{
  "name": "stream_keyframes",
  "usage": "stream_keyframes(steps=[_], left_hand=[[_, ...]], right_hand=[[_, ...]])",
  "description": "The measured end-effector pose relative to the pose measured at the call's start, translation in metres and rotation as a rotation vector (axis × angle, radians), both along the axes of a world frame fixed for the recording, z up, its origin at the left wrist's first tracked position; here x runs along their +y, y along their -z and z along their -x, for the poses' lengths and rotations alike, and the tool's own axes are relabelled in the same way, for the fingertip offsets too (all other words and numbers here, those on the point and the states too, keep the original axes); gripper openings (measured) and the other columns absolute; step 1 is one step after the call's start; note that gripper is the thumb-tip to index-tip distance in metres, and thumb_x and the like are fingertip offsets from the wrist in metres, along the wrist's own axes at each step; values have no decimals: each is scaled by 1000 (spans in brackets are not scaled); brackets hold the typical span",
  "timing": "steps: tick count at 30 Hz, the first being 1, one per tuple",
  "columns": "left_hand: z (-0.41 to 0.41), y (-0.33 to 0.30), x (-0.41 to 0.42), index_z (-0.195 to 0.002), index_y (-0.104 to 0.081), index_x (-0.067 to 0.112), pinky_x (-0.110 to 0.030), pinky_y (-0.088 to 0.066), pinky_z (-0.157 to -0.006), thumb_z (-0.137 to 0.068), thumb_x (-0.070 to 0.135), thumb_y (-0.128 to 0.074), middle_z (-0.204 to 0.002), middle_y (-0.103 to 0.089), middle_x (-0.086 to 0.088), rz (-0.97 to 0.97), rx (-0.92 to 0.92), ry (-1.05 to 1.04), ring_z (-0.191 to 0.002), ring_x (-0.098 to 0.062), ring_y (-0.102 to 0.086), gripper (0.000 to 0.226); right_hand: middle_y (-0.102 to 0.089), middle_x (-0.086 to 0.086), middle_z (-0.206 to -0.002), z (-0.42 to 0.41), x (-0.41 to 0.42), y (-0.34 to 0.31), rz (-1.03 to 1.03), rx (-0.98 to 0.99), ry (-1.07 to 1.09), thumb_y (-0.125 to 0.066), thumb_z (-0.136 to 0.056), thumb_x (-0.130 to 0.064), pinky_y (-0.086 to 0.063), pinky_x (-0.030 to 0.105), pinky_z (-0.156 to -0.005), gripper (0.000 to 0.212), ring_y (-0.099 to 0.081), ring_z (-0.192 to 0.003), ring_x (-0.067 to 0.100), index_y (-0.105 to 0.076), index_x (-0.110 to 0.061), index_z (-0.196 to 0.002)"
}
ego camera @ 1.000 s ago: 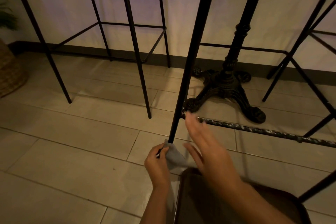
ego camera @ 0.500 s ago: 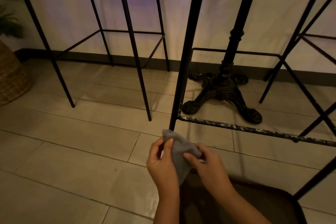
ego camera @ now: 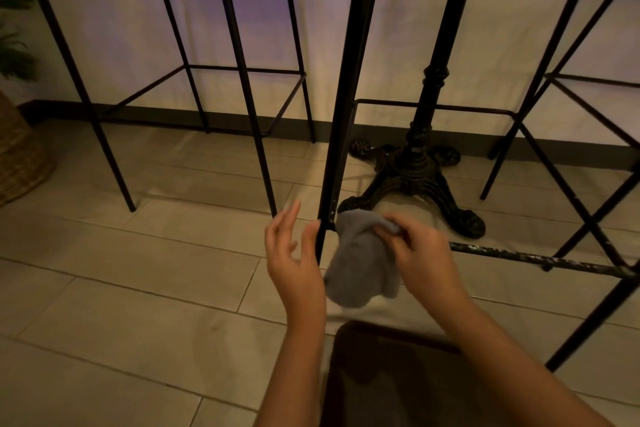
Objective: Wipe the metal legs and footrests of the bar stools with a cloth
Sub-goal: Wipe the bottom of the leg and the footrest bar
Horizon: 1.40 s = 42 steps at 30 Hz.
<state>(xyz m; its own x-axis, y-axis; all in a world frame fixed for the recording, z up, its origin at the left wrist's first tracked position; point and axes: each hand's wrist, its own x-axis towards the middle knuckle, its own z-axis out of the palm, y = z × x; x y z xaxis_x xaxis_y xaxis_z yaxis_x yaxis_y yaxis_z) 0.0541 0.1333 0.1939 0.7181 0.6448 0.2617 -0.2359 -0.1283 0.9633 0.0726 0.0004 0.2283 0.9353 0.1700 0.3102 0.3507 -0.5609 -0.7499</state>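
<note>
1. Pinching the grey cloth (ego camera: 360, 263) at its top edge, the right hand (ego camera: 420, 253) holds it against the corner where the near stool leg (ego camera: 341, 114) meets the footrest (ego camera: 540, 258)
2. Left hand (ego camera: 294, 258): fingers straight and relaxed, grasping nothing, thumb tip against the leg's left side
3. Cloth: hangs below the footrest, just right of the leg
4. Table base (ego camera: 412, 173): ornate cast iron, on the tiled floor (ego camera: 138, 270) behind the footrest
5. Second stool (ego camera: 235, 80): further left, near the wall
</note>
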Motion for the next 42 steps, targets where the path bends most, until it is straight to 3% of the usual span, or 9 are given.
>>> stream_keyframes(steps=[5,7,10,15,18,23,28,33,42], left_hand=[[-29,-26,19,-126,-44,37,-10,-44,-89,-90,16,-52,-111,-57,12,-196,-68,278,-104,3,-55,43],[-36,-28,24,-126,-42,36,-11,-44,-89,-91,12,-52,-107,-57,17,-230,-59,329,-101,2,-56,44],[-39,-27,27,-123,-47,33,-13,-46,-88,-90,8,-52,-108,-61,6,-261,-72,360,-98,2,-56,41],[-41,-21,28,-124,-48,31,-5,-42,-83,-89,5,-54,-107,-61,5,-230,-81,370,-98,7,-55,44],[-41,-21,31,-124,-45,33,-5,-42,-82,-88,6,-55,-103,-60,10,-238,-89,396,-97,9,-56,46],[-44,-18,38,-127,-47,26,-11,-45,-81,-87,18,-55,-99,-63,-2,-295,-100,423,-92,-4,-59,42],[-42,-18,37,-127,-47,23,-9,-45,-81,-89,11,-54,-100,-61,-4,-297,-90,435,-91,1,-59,41],[-41,-19,35,-127,-47,20,-10,-45,-80,-89,11,-54,-98,-60,-5,-258,-92,441,-90,0,-59,40],[-37,-20,32,-126,-48,18,-9,-44,-80,-88,14,-53,-100,-59,-6,-192,-84,440,-90,1,-58,39]], right_hand=[[-61,-9,-95,-33,-9,-25,118,35,-136,-49,-94,-16,-44,9,-74,19,-54,-89,-1,-62,-24,-106],[-63,-6,-98,-43,-9,-34,136,94,-232,-49,-94,-19,-47,19,-79,16,-56,-93,4,-62,-25,-104],[-62,-7,-98,-60,-3,-40,154,165,-303,-49,-94,-20,-48,25,-83,15,-56,-94,6,-61,-25,-102],[-58,1,-117,-85,22,-15,213,156,-63,-58,-89,-22,-42,24,-85,33,-53,-108,16,-53,-23,-122],[-48,3,-125,-86,36,-1,276,90,18,-65,-84,-17,-45,28,-89,41,-52,-110,20,-49,-20,-121],[-46,9,-119,-75,39,16,491,-200,72,-58,-89,-23,-45,32,-88,23,-47,-107,23,-60,-9,-107],[-59,10,-115,-65,41,25,353,-153,-90,-53,-92,-21,-42,33,-90,24,-54,-105,26,-67,-7,-107],[-54,7,-130,-65,45,26,378,-97,-117,-53,-92,-21,-35,33,-101,28,-47,-119,24,-63,-12,-117],[-63,4,-105,-59,43,25,443,-77,-117,-54,-90,-20,-42,42,-90,22,-52,-103,22,-64,-18,-109]])
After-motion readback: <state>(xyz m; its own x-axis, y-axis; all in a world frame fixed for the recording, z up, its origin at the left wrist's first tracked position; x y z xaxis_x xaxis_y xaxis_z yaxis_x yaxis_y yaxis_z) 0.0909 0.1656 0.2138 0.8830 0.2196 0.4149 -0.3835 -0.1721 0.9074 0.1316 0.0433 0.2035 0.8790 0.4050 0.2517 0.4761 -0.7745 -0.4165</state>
